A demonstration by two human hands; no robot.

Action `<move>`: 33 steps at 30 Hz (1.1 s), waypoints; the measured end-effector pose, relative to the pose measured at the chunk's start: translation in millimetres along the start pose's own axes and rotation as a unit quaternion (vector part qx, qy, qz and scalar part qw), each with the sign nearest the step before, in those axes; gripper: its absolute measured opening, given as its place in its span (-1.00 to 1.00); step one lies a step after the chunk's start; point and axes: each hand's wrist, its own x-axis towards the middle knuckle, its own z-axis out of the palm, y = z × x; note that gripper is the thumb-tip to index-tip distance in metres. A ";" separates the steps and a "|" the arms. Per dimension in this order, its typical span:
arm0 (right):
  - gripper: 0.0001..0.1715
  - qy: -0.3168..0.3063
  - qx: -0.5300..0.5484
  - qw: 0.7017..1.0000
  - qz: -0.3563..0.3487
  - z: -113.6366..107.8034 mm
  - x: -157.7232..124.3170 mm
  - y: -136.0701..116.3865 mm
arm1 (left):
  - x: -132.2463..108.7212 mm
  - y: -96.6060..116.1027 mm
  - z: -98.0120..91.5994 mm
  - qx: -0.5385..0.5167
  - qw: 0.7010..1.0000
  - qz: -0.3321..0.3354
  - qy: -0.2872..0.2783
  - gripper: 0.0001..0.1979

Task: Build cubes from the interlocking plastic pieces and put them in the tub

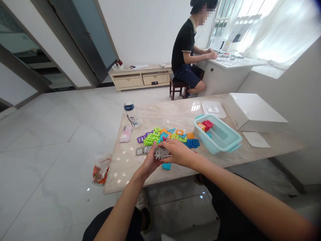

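1. Two hands, mine, meet low over the table (125,169). My left hand (149,163) and right hand (179,153) both have fingers closed on a joined pair of grey blocks (162,153).
2. At 9 o'clock from my hands, more grey pieces (140,151) lie in a row, touching my left fingers.
3. At 12 o'clock, a pile of coloured blocks (164,135) lies loose. I judge that only the grey ones are joined and most are left.
4. At 2 o'clock, a teal tub (204,141) holds a few red and orange blocks.
5. At 6 o'clock, one blue block (166,166) sits near the table's front edge.
6. Bare tabletop gives room at 8 o'clock and beyond the pile; the tub blocks the right.
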 end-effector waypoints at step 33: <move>-0.21 0.007 0.056 0.998 -0.014 12.8 6.2 16.8 | -10.4 7.2 -19.5 0.027 0.997 0.075 -0.004 -0.40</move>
